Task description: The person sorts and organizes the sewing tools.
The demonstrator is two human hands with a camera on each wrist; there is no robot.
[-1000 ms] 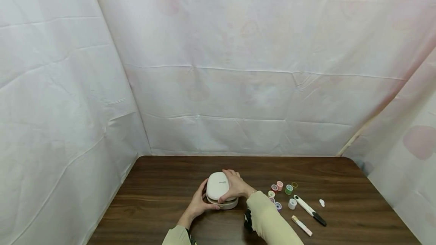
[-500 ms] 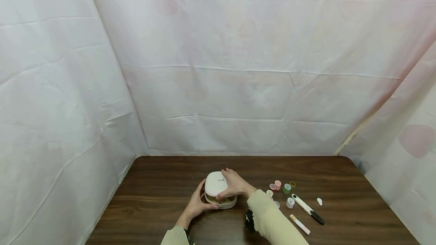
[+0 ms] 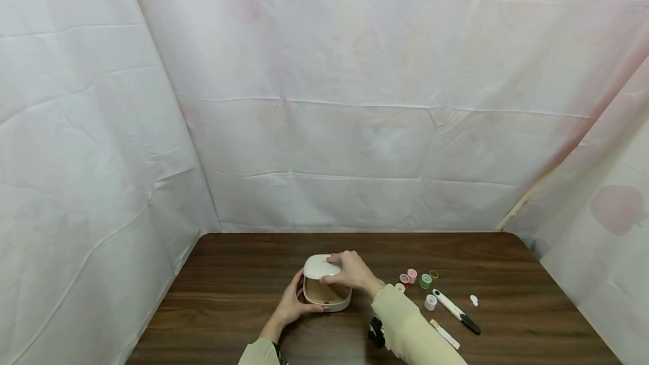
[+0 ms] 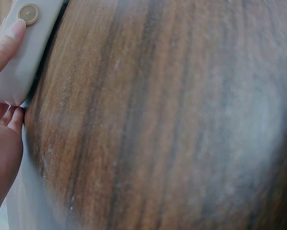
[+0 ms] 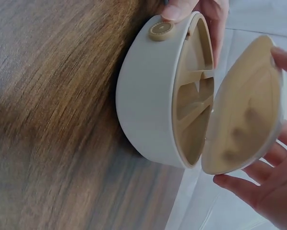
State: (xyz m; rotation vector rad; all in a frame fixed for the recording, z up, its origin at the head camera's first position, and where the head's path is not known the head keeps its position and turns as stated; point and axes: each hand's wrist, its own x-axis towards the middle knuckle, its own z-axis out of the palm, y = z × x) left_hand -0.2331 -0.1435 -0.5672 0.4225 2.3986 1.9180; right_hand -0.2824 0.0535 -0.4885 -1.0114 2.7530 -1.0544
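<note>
A white box (image 3: 336, 307) with rounded corners sits on the table, its lid (image 3: 318, 267) raised and tilted back. Seen from the right wrist, its tan inside (image 5: 196, 103) is divided into compartments, and a round tan button (image 5: 161, 30) is on the front. My left hand (image 3: 292, 305) grips the box body at its left side, thumb at the front against the button and fingers along the side. My right hand (image 3: 352, 272) holds the lid, thumb on its front edge and fingers over its outer face.
Right of the box lie several small spools (image 3: 426, 281), a white-and-black handled tool (image 3: 456, 311), a slim pale stick-like item (image 3: 445, 335) and a small white piece (image 3: 474, 300). White cloth (image 3: 324, 128) hangs behind the brown table (image 3: 238, 280).
My right hand has swung the lid up and back from nearly closed, so the inside of the box shows. My left hand has stayed on the box body.
</note>
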